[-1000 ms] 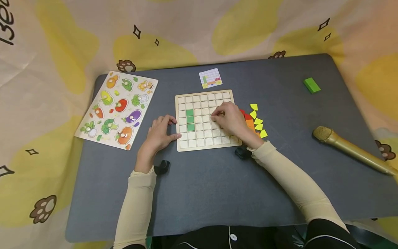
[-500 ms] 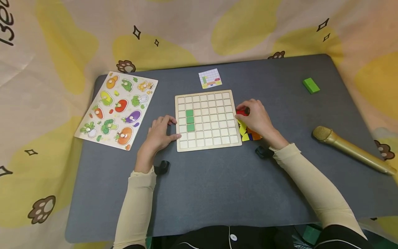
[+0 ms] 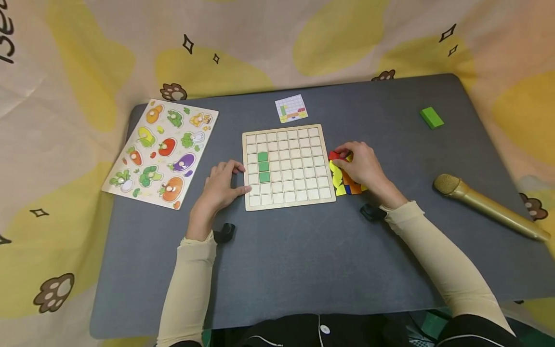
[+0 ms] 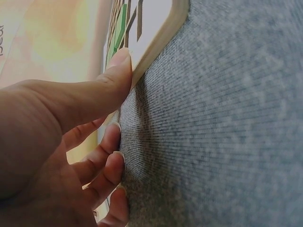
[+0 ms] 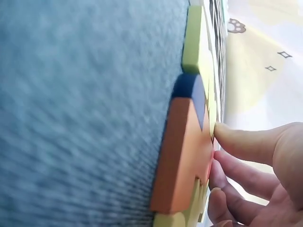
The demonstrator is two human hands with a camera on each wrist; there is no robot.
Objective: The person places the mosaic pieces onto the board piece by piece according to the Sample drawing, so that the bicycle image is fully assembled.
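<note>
A pale wooden grid board point(image 3: 288, 207) lies mid-table, with green squares point(image 3: 263, 166) standing in a column on its left side. My left hand point(image 3: 221, 185) is at its left edge; in the left wrist view the thumb point(image 4: 118, 61) rests on the rim and the other fingers bend loosely beside it. Right of the board is a pile of small flat pieces: red point(image 3: 334, 155), yellow point(image 3: 336, 176), orange point(image 3: 354, 188) and blue point(image 3: 347, 189). My right hand point(image 3: 362, 164) reaches over them, thumb and fingertips parted at the red pieces. Its palm hides part of the pile.
A small printed pattern card point(image 3: 291, 109) lies behind the board. To the left is a vegetable puzzle board point(image 3: 145, 159). A green block point(image 3: 431, 117) and a gold microphone point(image 3: 490, 207) lie at the right. A patterned cloth point(image 3: 243, 43) hangs behind the table point(image 3: 277, 270).
My right hand has moved right, from over the board to the coloured pile, uncovering the board's right side. The left hand stays at the board's edge. The green column looks the same.
</note>
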